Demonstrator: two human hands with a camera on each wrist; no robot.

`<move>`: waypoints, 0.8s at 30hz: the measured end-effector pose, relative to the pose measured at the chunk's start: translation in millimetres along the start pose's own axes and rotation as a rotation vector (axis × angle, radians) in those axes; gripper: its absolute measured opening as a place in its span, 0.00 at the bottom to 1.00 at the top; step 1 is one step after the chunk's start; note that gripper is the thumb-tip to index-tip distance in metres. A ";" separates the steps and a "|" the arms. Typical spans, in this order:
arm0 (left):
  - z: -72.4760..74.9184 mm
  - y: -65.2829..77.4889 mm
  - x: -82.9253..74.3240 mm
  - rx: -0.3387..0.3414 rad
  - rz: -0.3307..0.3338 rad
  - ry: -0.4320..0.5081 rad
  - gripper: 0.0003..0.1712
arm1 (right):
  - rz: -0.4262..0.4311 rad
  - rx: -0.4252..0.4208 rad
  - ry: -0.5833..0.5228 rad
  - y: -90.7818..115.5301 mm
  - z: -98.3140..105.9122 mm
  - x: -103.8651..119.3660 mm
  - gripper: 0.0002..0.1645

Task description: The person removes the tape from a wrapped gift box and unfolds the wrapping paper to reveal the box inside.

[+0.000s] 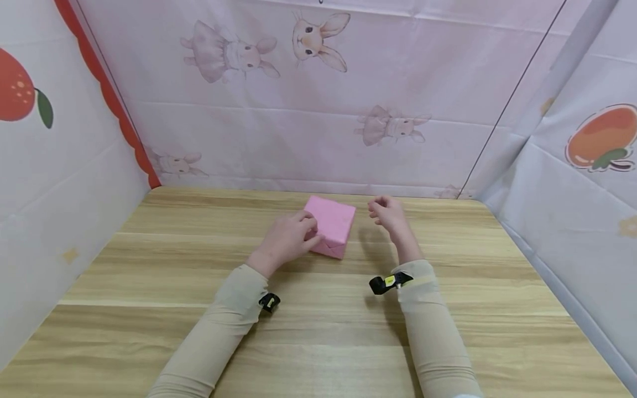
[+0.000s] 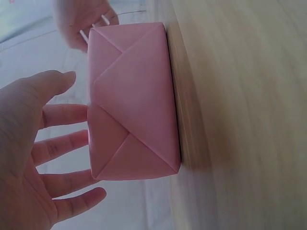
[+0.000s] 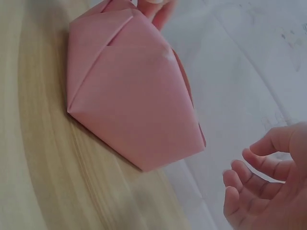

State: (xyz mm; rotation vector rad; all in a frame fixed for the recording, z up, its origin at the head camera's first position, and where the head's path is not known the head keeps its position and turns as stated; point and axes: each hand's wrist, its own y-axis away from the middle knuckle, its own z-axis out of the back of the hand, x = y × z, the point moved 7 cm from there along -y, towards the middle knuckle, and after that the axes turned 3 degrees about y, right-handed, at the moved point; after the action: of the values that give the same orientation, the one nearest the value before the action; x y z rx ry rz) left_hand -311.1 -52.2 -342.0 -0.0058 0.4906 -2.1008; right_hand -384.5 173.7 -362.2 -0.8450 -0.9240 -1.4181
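A small box wrapped in pink paper [image 1: 334, 218] lies on the wooden table, its folded end flap [image 2: 134, 100] in full view from the left wrist. My left hand [image 1: 286, 237] is at the box's left side, with relaxed fingers spread over its top edge and the thumb apart from them. To the right of the box, my right hand [image 1: 390, 215] hovers above the table. Its fingers are loosely bent and hold nothing; in the right wrist view a gap separates the hand [image 3: 264, 177] from the wrapped box [image 3: 129, 100].
A wood-grain table [image 1: 318, 342] spreads out around the box. Behind it hangs a pink cloth wall [image 1: 298, 138] with rabbit prints, and white sheets with fruit prints [image 1: 602, 138] stand at both sides. Each sleeve cuff bears a black wrist strap [image 1: 390, 282].
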 end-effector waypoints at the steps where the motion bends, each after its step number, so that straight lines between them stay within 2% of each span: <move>1: 0.6 0.3 -1.1 -0.009 -0.005 -0.006 0.14 | 0.016 -0.003 0.018 0.1 -1.5 1.6 0.17; 6: 2.7 1.1 -5.4 -0.014 -0.009 -0.016 0.12 | 0.120 -0.014 0.184 -0.3 -10.6 8.9 0.16; 11: 3.4 1.3 -8.2 0.018 0.001 -0.026 0.13 | 0.245 -0.002 0.347 2.1 -23.8 18.1 0.16; 17: 2.3 0.5 -10.3 0.058 -0.015 -0.075 0.13 | 0.347 0.005 0.446 5.6 -39.2 24.6 0.13; 24: 4.5 2.5 -13.8 0.072 -0.042 -0.074 0.13 | 0.351 -0.013 0.464 8.7 -43.9 23.7 0.11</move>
State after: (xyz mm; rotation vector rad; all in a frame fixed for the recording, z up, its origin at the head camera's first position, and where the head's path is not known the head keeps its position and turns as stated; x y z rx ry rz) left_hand -300.6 -43.7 -336.2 -0.0521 0.3737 -2.1496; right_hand -376.0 123.9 -358.8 -0.6114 -0.3907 -1.2359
